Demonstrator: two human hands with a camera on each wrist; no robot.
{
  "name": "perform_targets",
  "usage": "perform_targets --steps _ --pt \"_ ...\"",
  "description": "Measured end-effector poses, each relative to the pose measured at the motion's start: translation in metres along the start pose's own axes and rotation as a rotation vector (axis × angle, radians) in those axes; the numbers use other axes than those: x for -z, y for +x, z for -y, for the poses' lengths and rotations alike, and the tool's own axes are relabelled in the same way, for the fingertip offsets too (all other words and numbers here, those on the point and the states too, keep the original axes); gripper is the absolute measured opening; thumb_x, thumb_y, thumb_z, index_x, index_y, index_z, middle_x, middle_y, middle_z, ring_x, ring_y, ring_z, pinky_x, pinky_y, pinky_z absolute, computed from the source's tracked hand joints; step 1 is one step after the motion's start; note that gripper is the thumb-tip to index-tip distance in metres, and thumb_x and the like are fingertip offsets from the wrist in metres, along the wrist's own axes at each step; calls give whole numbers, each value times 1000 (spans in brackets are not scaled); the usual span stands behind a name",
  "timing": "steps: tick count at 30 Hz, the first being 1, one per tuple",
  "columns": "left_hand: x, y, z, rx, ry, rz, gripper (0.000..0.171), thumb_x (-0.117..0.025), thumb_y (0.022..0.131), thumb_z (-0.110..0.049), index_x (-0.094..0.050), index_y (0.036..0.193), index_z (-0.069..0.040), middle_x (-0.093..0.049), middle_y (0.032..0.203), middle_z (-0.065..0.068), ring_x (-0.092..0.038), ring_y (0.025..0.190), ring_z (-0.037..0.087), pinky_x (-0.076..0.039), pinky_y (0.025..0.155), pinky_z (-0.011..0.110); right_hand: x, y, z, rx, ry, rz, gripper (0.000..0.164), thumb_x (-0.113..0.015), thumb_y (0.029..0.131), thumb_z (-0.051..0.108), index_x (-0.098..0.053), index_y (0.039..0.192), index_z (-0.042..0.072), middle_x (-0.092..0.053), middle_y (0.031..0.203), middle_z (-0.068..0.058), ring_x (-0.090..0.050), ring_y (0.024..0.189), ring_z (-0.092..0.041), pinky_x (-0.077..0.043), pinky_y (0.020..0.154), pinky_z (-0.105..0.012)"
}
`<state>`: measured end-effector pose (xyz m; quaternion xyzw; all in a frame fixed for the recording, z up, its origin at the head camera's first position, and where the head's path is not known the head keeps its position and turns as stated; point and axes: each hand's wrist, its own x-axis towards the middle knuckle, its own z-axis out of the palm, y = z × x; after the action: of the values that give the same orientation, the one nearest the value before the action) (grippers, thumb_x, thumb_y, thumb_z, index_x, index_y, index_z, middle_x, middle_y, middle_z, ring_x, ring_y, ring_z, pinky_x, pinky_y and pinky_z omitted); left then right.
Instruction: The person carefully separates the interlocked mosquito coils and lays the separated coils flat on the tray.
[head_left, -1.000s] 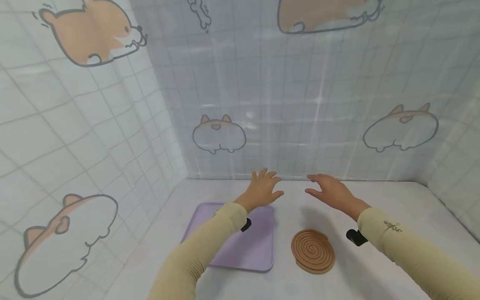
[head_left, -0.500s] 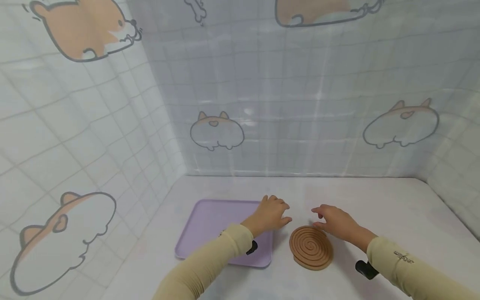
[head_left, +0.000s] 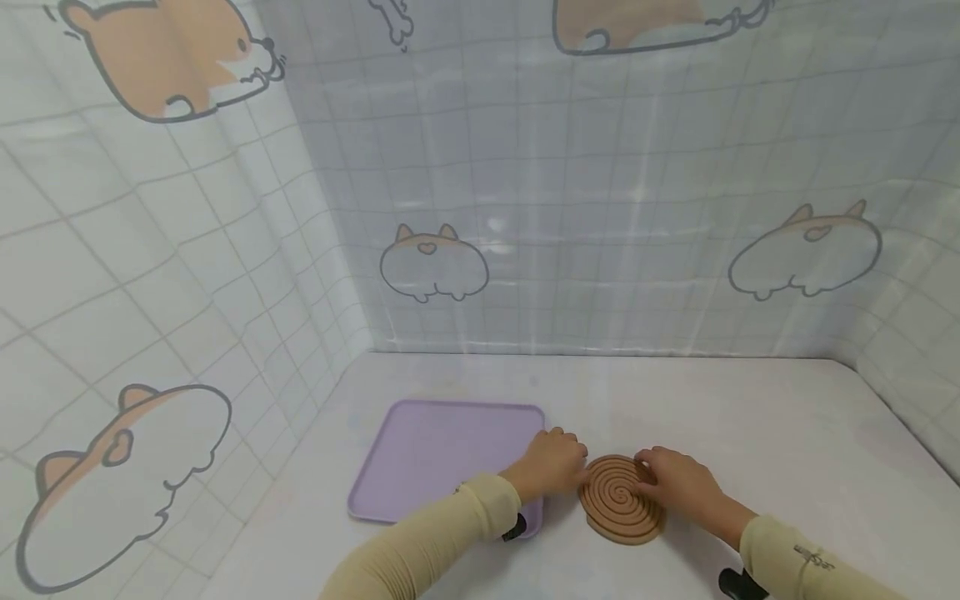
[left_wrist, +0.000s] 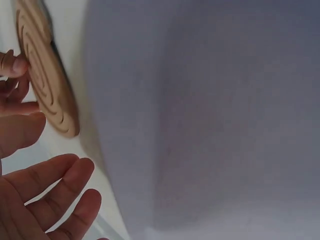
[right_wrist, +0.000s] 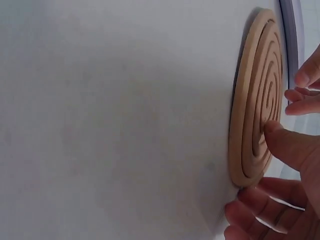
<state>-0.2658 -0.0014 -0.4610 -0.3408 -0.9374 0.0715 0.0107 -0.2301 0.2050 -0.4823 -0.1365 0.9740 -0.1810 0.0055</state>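
A flat brown spiral coil (head_left: pixel 621 500), round and as thick as a finger, lies on the white table. My right hand (head_left: pixel 681 483) grips its right edge: in the right wrist view the thumb (right_wrist: pixel 290 145) presses on the coil's top and the other fingers (right_wrist: pixel 280 192) curl at its rim. On the coil's left side is my left hand (head_left: pixel 551 464), its thumb (left_wrist: pixel 22 132) close to the edge. Its other fingers (left_wrist: pixel 65 175) are loosely bent with nothing between them; whether the thumb touches the coil I cannot tell.
A lilac tray (head_left: pixel 442 446) with a low rim lies left of the coil, partly under my left forearm. White tabletop (head_left: pixel 810 442) extends to the right. Tile-patterned sheets with dog drawings (head_left: pixel 435 265) form walls at the back and sides.
Both hands have come down and nearer from above the back of the table to either side of the coil. The right hand has taken hold of its edge.
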Motion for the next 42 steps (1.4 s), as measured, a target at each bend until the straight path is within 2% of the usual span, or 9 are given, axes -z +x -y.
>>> perform_targets --steps 4,10,16,19,21,25,32,37,42 --pt "-4 0 -5 9 -47 -6 20 -61 85 -37 -62 72 -22 -51 70 -8 -44 65 10 -36 57 26 -3 -1 2 -21 32 -17 40 -77 72 33 -62 98 6 -57 79 3 -51 67 -12 -45 57 -32" --pt "-6 7 -10 49 -167 30 20 -66 83 -36 -64 76 -18 -52 68 -9 -46 63 8 -37 54 24 -8 1 2 -59 82 -28 36 -78 72 29 -59 94 8 -50 72 4 -45 63 -11 -39 53 -28" --pt "0 16 -10 156 -402 133 22 -71 80 -28 -66 68 -11 -48 54 -8 -40 48 6 -33 43 20 -7 1 4 -56 123 -42 36 -77 73 26 -58 94 5 -50 73 1 -43 63 -13 -38 52 -29" --pt "4 19 -9 202 -453 151 20 -70 80 -26 -66 69 -10 -51 56 -7 -43 50 5 -36 47 19 -7 0 6 -76 133 -36 36 -77 74 25 -58 95 4 -50 73 1 -44 64 -13 -38 53 -29" --pt "6 20 -9 224 -476 148 16 -71 79 -25 -66 74 -12 -57 63 -8 -48 56 5 -40 52 20 -7 -1 6 -89 136 -31 36 -77 74 26 -59 96 3 -50 74 0 -44 64 -13 -39 53 -29" --pt "9 20 -8 234 -545 140 14 -73 77 -22 -64 77 -11 -59 69 -6 -52 63 8 -42 58 21 -7 -3 7 -109 150 -29 38 -76 74 27 -59 98 3 -50 74 0 -45 64 -13 -39 53 -29" --pt "6 21 -6 240 -701 163 10 -73 75 -13 -66 73 -8 -57 60 -4 -52 54 8 -40 51 19 -8 -5 7 -116 151 -41 38 -77 74 28 -58 97 4 -50 75 -1 -44 64 -13 -38 53 -29" --pt "5 23 -8 276 -762 185 7 -73 75 -10 -67 75 -6 -61 59 -1 -58 52 11 -42 51 19 -10 -6 7 -108 155 -57 38 -77 73 29 -58 95 3 -48 73 0 -43 63 -13 -37 52 -29" --pt "9 25 -11 283 -735 183 5 -73 76 -9 -70 79 -6 -63 59 0 -59 52 12 -41 47 20 -10 -7 7 -106 160 -70 37 -77 73 27 -58 95 3 -47 72 0 -42 62 -13 -35 51 -28"
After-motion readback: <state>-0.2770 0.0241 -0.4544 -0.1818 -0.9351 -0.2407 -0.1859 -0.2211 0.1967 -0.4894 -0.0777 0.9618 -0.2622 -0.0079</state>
